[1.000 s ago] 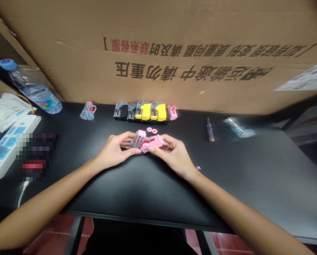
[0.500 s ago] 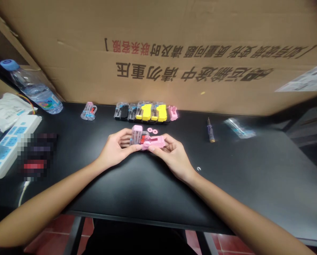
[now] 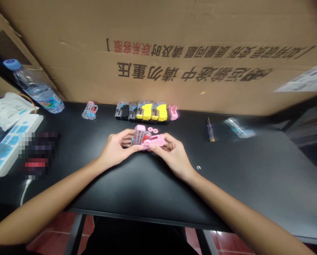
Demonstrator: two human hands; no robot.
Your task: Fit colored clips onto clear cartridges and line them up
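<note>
My left hand (image 3: 114,147) grips a small see-through plastic toy body (image 3: 139,136) with a pink cap and red and blue parts inside. My right hand (image 3: 176,154) pinches a pink plastic piece (image 3: 157,140) that meets the clear body at an angle. A round pink disc (image 3: 147,142) lies at the joint, close to both thumbs. Just behind my fingers, two pink rings (image 3: 153,130) rest on the black table (image 3: 137,191). Fingers hide the undersides of the held parts.
Behind stands a row of clear, black and yellow toy pieces (image 3: 144,112) beside a pink part (image 3: 173,112). A similar clear piece (image 3: 89,111) lies left. On the right are a screwdriver (image 3: 210,131), a clear packet (image 3: 238,128) and a white clip (image 3: 198,167). A bottle (image 3: 38,90) and power strip (image 3: 17,136) stand left.
The clear body has tilted slightly to the right, and the pink piece has turned a little against it. Both hands keep their hold. The view has shifted slightly.
</note>
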